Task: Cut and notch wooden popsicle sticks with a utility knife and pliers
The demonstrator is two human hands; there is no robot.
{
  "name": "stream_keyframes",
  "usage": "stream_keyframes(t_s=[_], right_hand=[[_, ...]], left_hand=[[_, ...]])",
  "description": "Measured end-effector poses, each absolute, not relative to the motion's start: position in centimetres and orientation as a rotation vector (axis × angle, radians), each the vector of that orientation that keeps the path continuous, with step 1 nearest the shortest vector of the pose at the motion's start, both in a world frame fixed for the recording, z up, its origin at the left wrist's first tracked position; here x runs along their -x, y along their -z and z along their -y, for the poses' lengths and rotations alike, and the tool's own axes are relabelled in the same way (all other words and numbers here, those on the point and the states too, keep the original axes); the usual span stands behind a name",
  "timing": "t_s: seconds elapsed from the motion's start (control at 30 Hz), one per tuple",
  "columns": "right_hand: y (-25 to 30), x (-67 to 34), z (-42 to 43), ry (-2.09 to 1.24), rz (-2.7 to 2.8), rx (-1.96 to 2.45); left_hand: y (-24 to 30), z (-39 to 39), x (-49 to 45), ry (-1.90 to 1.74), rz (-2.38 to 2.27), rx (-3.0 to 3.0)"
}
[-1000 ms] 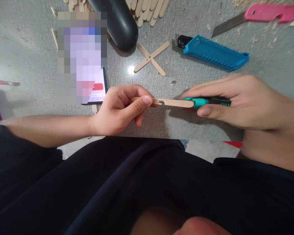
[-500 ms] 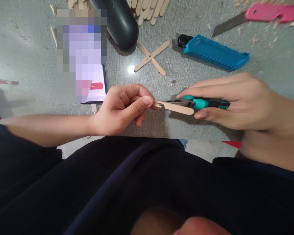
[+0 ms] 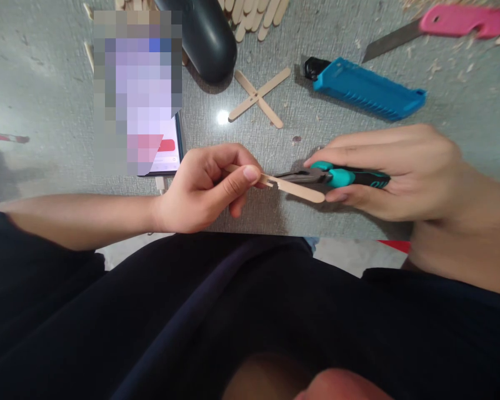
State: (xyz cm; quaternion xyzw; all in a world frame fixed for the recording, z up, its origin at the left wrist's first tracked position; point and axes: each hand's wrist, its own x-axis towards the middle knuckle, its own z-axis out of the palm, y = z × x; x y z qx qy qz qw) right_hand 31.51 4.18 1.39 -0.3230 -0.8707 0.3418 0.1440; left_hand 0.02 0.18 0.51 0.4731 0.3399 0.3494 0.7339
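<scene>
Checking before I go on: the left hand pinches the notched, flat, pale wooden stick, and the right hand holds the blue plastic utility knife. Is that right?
Not quite: the right hand holds the teal-and-black-handled metal pliers. The head view shows the blue plastic utility knife lying on the tabletop. The left hand does pinch the notched, flat, pale wooden stick.

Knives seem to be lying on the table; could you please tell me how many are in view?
2: a pink knife at the upper right, and a blue knife just beyond the right hand. Others may be hidden.
</scene>
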Motion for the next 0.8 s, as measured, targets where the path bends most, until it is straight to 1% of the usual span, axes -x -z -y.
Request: stream_keyframes(t_s=[0.1,0.3,0.4,0.47,0.63,0.8], right_hand=[[-1.3,-31.6,-4.2,-0.962,2.490,0.721],[-0.5,-31.1,-4.2,-1.064,2.458,0.705],[-0.3,-30.8,-4.1,-1.003,2.438,0.733],[-0.2,-30.7,-4.0,-0.868,2.448,0.753],[0.4,-31.0,-4.2,-0.399,2.486,0.755],[1.1,-31.4,-4.3,-0.004,2.469,0.826]], left_hand=[[-0.7,-0.2,0.0,-0.764,-0.694,-1.002],[-0.4,0.0,0.5,-0.671,-0.558,-0.959],[-0.1,0.3,0.6,-0.651,-0.619,-0.998],[0.0,0.4,0.6,-0.686,-0.652,-1.022],[-0.1,0.6,0.4,-0.799,-0.759,-1.124],[-0.2,0.6,0.3,-0.779,-0.889,-1.165]])
